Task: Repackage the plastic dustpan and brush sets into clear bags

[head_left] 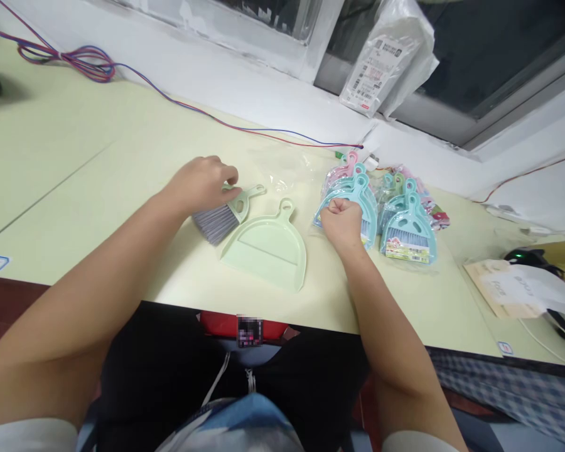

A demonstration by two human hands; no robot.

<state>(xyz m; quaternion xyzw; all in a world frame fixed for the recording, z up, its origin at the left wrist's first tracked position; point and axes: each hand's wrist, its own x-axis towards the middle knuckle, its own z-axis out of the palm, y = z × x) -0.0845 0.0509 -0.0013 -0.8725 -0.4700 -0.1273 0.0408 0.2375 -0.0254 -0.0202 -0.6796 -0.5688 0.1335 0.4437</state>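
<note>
A small hand brush (222, 220) with grey bristles and a pale green handle lies on the table. My left hand (206, 183) is on it from above, thumb and fingers closed at the green part; the palm side is hidden. To the brush's right lies a pale green dustpan (268, 254), its looped handle pointing away from me. My right hand (343, 220) is a closed fist with nothing sticking out of it. It covers part of a stack of blue dustpan-and-brush sets (366, 199) in clear wrappers; whether it touches them I cannot tell.
Another wrapped stack of sets (409, 229) lies farther right. Clear plastic film (282, 169) is behind the dustpan. A blue-red cable (193, 108) runs along the wall. A white labelled bag (381, 66) stands on the ledge. A cardboard piece (489, 285) is at far right.
</note>
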